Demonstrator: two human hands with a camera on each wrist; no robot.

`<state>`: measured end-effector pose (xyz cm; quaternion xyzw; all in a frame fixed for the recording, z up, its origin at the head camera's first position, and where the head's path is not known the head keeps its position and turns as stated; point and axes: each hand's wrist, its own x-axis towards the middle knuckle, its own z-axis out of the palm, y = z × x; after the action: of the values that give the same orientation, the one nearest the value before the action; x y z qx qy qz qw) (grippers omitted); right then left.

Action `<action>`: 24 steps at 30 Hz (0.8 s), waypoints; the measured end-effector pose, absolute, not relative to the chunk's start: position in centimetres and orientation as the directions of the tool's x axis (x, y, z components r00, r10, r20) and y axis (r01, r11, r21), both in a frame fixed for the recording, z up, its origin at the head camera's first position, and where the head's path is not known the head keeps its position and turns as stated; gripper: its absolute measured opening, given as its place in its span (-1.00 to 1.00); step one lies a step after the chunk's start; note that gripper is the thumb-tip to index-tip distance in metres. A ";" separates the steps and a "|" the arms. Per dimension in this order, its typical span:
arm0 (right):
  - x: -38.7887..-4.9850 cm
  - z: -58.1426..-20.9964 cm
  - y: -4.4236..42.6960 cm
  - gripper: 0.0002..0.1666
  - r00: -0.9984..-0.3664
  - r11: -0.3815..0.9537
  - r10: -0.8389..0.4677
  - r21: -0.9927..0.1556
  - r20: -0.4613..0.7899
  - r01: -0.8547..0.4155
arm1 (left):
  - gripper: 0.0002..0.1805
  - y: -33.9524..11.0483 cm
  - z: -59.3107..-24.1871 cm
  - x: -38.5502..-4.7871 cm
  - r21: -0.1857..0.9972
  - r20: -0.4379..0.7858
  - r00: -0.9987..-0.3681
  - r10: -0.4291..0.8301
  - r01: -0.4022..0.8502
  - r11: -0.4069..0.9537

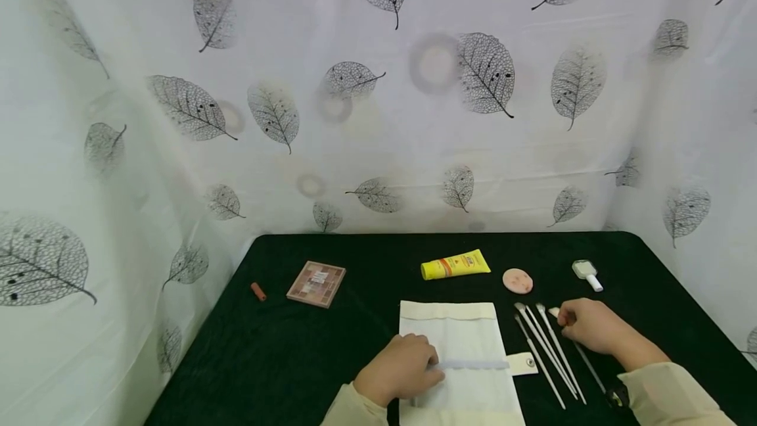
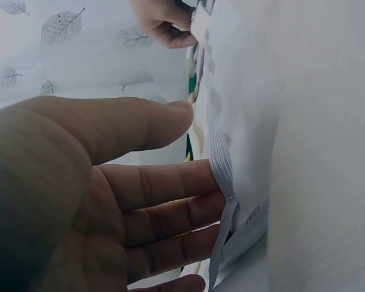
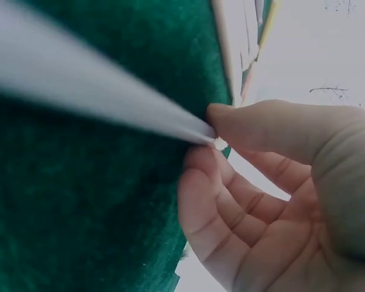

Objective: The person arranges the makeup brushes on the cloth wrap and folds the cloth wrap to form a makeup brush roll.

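A white fabric brush roll (image 1: 449, 334) lies unfolded, with a grey elastic band (image 1: 476, 365) across it and a snap tab (image 1: 522, 363) at its right side. My left hand (image 1: 402, 367) rests over its left part. In the left wrist view the fingers are extended and touch the elastic band (image 2: 222, 161); a pale handle with small print (image 2: 249, 225) sits by the band. My right hand (image 1: 594, 327) pinches a makeup brush (image 1: 590, 365) between thumb and fingers, its pale handle (image 3: 109, 79) blurred in the right wrist view. Several white makeup brushes (image 1: 547, 350) lie between roll and right hand.
Beyond the roll lie a yellow tube (image 1: 455, 265), a round pinkish puff (image 1: 517, 281) and a small white-handled item (image 1: 587, 275). Farther left are a palette (image 1: 316, 284) and a small reddish-brown piece (image 1: 257, 292). A leaf-print curtain (image 1: 378, 150) surrounds the dark green table (image 1: 296, 367).
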<state>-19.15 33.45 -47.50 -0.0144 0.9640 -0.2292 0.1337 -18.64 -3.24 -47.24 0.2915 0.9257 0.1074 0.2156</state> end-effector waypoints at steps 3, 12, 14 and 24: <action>-19.2 -47.1 33.4 -0.91 -0.967 0.901 -0.086 -0.432 -0.241 0.027 | -0.75 -3.2 -47.1 -18.7 0.323 -0.336 -0.737 0.586 0.494 0.807; -18.8 -45.5 32.7 -0.82 -0.999 0.895 -0.054 -0.444 0.003 -0.050 | -0.75 -3.4 -46.9 -18.2 0.345 -0.350 -0.750 0.562 0.454 0.821; -18.5 -45.1 32.1 -0.82 -0.995 0.883 -0.043 -0.463 0.094 -0.082 | -0.75 -3.4 -46.8 -18.1 0.349 -0.354 -0.751 0.557 0.447 0.824; -18.4 -42.8 27.5 -0.79 -0.947 0.828 0.011 -0.534 0.322 -0.172 | -0.75 -3.4 -46.9 -18.1 0.332 -0.347 -0.746 0.568 0.469 0.819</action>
<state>-18.41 27.49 -42.79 -0.0425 0.9429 -0.2901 -0.1578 -18.14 -3.40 -46.93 0.2795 0.9276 0.1122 0.2208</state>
